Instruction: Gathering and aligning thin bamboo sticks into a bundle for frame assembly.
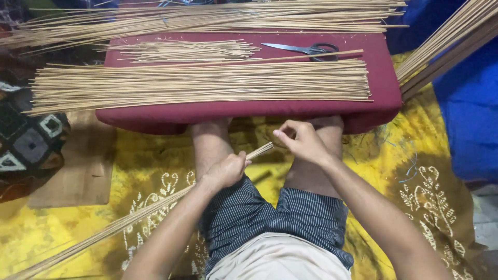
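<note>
Hands: left hand [226, 170] fisted around a bundle of thin sticks [129, 220]; right hand [302, 141] pinching at the bundle's tip, fingers curled closed, exactly what it pinches too small to tell.
Bundle: runs diagonally from lower left corner up to the tip between both hands, over the left knee; lower end cut off by frame edge.
Containers: nothing in view holds anything; all sticks lie loose.
Patterned mat [26, 140]: far left, dark with square motifs, partly under stick ends.
Wooden board [78, 171]: left, lying on the yellow cloth, just below the cushion corner.
Cushion [249, 111]: dark red, low, serving as the work surface in front of the shins.
Large stick pile [202, 83]: laid flat across the cushion, left ends overhanging.
Small stick pile [187, 51]: behind the large one, shorter pieces.
Scissors [306, 49]: on the cushion, rear right, black handles, closed.
Back stick heap [207, 18]: long sticks beyond the cushion, cut off at top.
Leaning sticks [446, 44]: upper right, slanting out of frame.
Floor: yellow cloth [410, 171] with white print, wrinkled; blue sheet [467, 103] at right.
Hidden: feet under the cushion; room beyond not visible.
</note>
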